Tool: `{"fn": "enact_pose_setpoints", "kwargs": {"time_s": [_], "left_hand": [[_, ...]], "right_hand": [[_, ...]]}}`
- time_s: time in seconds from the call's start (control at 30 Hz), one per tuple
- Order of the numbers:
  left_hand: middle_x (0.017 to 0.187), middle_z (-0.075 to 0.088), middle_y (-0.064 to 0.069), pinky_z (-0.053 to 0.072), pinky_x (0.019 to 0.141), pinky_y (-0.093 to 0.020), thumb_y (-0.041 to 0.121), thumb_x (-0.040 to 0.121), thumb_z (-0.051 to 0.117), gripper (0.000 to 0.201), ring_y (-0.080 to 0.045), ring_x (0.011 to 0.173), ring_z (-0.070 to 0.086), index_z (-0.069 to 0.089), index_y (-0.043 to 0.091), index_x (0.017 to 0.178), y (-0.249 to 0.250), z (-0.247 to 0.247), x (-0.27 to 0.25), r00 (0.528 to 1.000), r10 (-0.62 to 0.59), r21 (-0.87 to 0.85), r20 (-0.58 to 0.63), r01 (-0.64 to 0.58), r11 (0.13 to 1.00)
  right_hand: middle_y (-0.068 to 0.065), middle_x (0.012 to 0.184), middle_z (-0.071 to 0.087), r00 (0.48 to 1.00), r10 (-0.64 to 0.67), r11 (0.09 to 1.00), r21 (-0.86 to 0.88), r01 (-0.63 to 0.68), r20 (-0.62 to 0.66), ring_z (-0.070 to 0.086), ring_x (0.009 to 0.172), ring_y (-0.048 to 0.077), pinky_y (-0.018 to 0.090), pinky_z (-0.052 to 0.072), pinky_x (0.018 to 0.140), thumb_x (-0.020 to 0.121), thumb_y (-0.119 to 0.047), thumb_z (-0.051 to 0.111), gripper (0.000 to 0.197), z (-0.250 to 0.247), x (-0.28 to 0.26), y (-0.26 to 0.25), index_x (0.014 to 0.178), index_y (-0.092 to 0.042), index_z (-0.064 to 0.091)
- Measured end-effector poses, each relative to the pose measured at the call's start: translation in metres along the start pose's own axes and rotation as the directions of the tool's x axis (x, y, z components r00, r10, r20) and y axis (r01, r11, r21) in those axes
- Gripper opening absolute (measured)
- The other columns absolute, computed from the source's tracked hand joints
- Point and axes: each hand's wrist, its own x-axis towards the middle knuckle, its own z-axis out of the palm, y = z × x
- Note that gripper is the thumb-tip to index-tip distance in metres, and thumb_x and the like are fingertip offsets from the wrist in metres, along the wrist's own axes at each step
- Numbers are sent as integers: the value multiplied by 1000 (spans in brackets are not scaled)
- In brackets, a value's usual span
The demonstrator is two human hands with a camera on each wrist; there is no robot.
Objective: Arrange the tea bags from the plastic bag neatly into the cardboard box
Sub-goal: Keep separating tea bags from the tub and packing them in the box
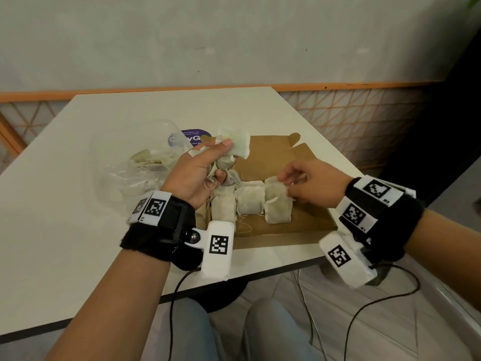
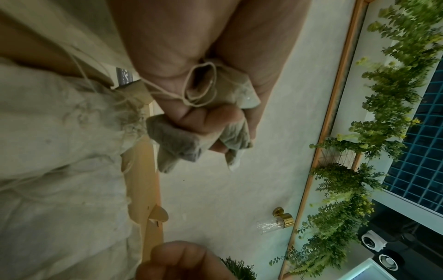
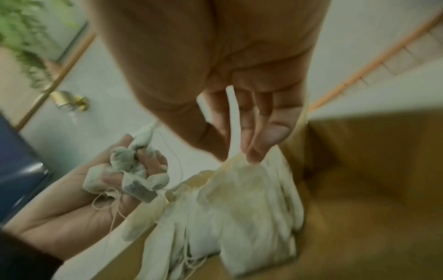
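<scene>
An open brown cardboard box (image 1: 283, 155) lies on the white table (image 1: 78, 230). Inside it stand rows of pale tea bags (image 1: 248, 199), strings trailing. My left hand (image 1: 205, 165) is raised over the box's left side and grips a bunch of tea bags (image 1: 236, 144) in its curled fingers; the same bunch (image 2: 191, 136) fills the left wrist view. My right hand (image 1: 294, 183) reaches into the box and its fingertips (image 3: 254, 151) touch the top edge of the rightmost tea bag (image 1: 277, 201). A clear plastic bag (image 1: 135, 165) holding more tea bags lies left of the box.
A purple round sticker (image 1: 194, 135) sits on the table behind the plastic bag. The table's near edge (image 1: 234, 282) runs just below the box. Black cables (image 1: 364, 308) hang from both wrist bands. A wall with an orange-framed lattice stands behind the table.
</scene>
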Motion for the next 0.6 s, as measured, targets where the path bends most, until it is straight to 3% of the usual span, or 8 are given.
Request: {"fn": "enact_pose_setpoints", "kwargs": {"time_s": [0.07,0.17,0.27,0.37,0.47,0.53,0.6], "left_hand": [[89,63,-6,36,38,-12,15,87,63,9,-14,77,55,61,13,96,0,1,-1,1000,8,-10,-1,-8,1000],[92,63,-7,36,38,-12,15,87,63,10,-14,77,58,60,13,97,0,2,-1,1000,14,-24,-1,-14,1000],[91,62,-7,35,38,-12,15,87,63,8,-13,76,57,59,13,94,0,3,0,1000,14,-33,-2,-14,999],[95,62,-7,35,38,-12,15,87,62,12,-13,76,59,57,13,97,0,2,1,1000,15,-37,7,-14,999],[94,61,-7,36,39,-11,16,87,62,12,-11,73,60,59,13,98,0,0,1,999,17,-30,28,-16,999],[92,60,-8,36,38,-11,17,88,61,18,-7,64,60,56,11,104,0,0,0,999,16,-21,39,-15,1000],[90,59,-8,36,38,-10,16,89,60,20,-4,56,59,54,11,107,0,0,0,999,10,-31,48,-9,999]], "right_hand": [[-3,105,58,995,-56,985,-156,68,81,52,76,9,28,47,79,80,-11,64,28,-7,-2,-2,105,-24,60],[-9,103,48,982,-49,939,-327,108,185,45,77,3,22,40,74,74,-30,74,46,-5,-3,-7,114,-31,52],[-6,100,48,973,-54,857,-489,160,225,49,87,9,22,37,75,80,-30,70,34,6,7,-12,112,-24,59],[-5,91,60,971,-44,862,-482,155,233,52,85,11,22,38,72,84,-25,66,15,-1,15,-21,97,-18,67],[-13,75,59,947,5,913,-389,126,321,52,76,8,26,43,77,80,-32,70,8,-19,20,-29,85,-27,67],[-12,76,62,925,45,921,-374,108,378,54,78,9,26,44,81,78,-33,71,6,-22,25,-31,81,-30,67],[-9,80,62,927,82,893,-440,94,365,53,81,10,23,42,75,80,-31,70,8,-14,31,-30,86,-27,68]]}}
